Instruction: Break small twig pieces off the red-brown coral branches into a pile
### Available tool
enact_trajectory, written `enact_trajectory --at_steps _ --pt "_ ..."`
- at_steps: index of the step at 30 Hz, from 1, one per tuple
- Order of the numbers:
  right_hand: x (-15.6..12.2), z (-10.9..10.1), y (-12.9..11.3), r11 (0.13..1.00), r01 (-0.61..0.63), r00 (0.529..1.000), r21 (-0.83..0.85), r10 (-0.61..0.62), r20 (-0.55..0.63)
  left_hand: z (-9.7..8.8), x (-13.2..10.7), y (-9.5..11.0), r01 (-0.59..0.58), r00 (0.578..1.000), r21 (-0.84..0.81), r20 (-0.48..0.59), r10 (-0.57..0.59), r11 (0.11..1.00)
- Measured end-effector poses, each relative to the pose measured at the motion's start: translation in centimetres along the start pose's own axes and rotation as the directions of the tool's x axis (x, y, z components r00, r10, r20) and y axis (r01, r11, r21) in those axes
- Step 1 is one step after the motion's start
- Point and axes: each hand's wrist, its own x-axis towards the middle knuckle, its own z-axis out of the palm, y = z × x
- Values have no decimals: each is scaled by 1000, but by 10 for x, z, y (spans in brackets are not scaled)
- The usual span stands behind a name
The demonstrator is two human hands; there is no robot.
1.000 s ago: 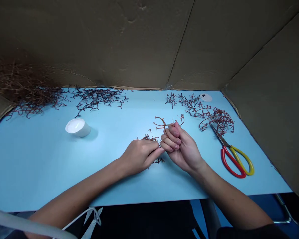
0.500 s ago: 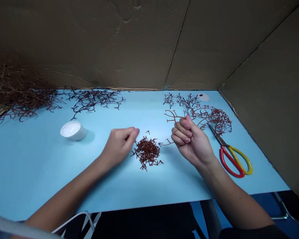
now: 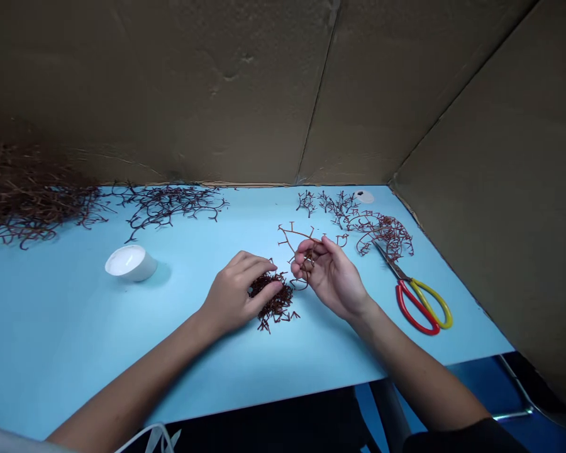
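Note:
My left hand (image 3: pixel 240 290) is over the left side of a heap of small reddish-brown pieces (image 3: pixel 276 311), some V-shaped. Its thumb and fingers are apart, and I see nothing held between them. To the right of the heap, my right hand (image 3: pixel 332 270) is raised, palm turned inward, with curled fingers around thin brown branched sprues (image 3: pixel 290 239). Their curved arms with short forked stubs stick out to the left above the heap. Part of the sprues is hidden behind the fingers.
Scissors (image 3: pixel 417 302) with red and yellow handles lie at right, tips touching a tangle of sprues (image 3: pixel 391 236). A white cup (image 3: pixel 132 263) stands tilted-looking at left. Darker sprues (image 3: pixel 174 204) and a large brown pile (image 3: pixel 33 195) lie behind. Cardboard walls (image 3: pixel 207 94) enclose the table.
My left hand has gone from a closed fist to spread fingers over the heap. My right hand has moved left towards the heap, its grip looser around the sprues. The view has shifted slightly.

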Motion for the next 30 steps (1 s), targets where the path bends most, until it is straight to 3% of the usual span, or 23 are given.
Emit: enact_trajectory --at_steps 4,6,7,9,11,13,16,20,25,28,30 --pt "0 3 4 992 88 995 -87 -84 49 -2 6 7 222 973 -182 -24 -230 958" --pt "1 4 8 976 142 988 -166 -130 81 -4 11 13 253 960 -248 -54 -274 935" --pt "1 4 10 965 157 985 -209 -139 100 -6 15 16 215 967 -222 -92 -240 951" --pt "0 3 14 941 171 981 -293 -135 140 -13 21 23 39 988 -25 -147 -42 999" --pt "-1 2 15 906 188 975 -379 -124 187 -21 27 29 -183 977 243 -65 205 952" --pt "-3 3 14 864 222 966 -452 -131 224 -27 33 35 -348 935 401 87 343 847" --pt "-6 4 11 796 304 948 -524 -199 247 -29 39 39 -440 898 444 188 398 781" --pt "-9 6 8 729 370 925 -576 -232 302 -26 44 38 -492 868 428 171 467 758" --pt "-12 6 7 667 418 906 -617 -258 335 -24 43 40 -455 890 402 171 423 795" --pt "-14 6 8 641 420 908 -643 -291 303 -19 41 43 -441 897 456 211 388 773" --pt "-14 6 10 579 442 894 -684 -347 284 -17 39 42 -419 908 504 231 349 755"
